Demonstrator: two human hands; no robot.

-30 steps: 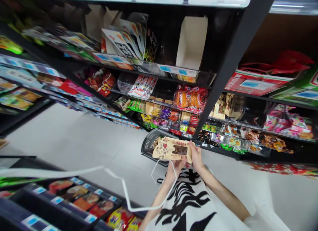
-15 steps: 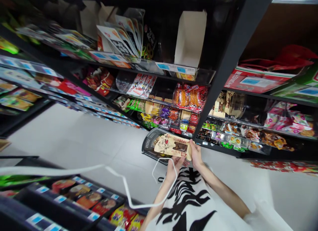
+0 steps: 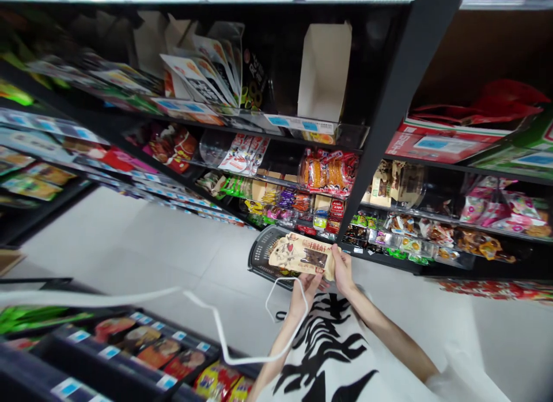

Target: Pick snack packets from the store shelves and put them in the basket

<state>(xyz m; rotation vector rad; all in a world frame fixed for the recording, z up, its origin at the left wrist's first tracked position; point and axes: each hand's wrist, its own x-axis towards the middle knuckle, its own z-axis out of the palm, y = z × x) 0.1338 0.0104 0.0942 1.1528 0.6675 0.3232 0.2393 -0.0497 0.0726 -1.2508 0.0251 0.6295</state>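
Note:
A cream-coloured snack packet (image 3: 294, 252) with a dark window and red lettering lies across both my hands. My right hand (image 3: 343, 269) grips its right end, thumb on top. Below its lower edge, my left hand (image 3: 306, 291) pinches the packet with the fingers partly tucked underneath. Behind and under the packet is a dark grey shopping basket (image 3: 257, 247); the packet covers much of its inside, and what holds the basket up is hidden.
Black shelving with a slanted upright post (image 3: 386, 108) rises ahead, stocked with bagged snacks (image 3: 330, 171). A low display (image 3: 142, 344) stands at lower left. A white cable (image 3: 218, 327) crosses the view in front. Pale floor (image 3: 185, 246) runs between the shelves.
The view has shifted slightly, with the shelves sitting a little lower and further left. Both hands keep their hold on the packet, which stays nearly in place.

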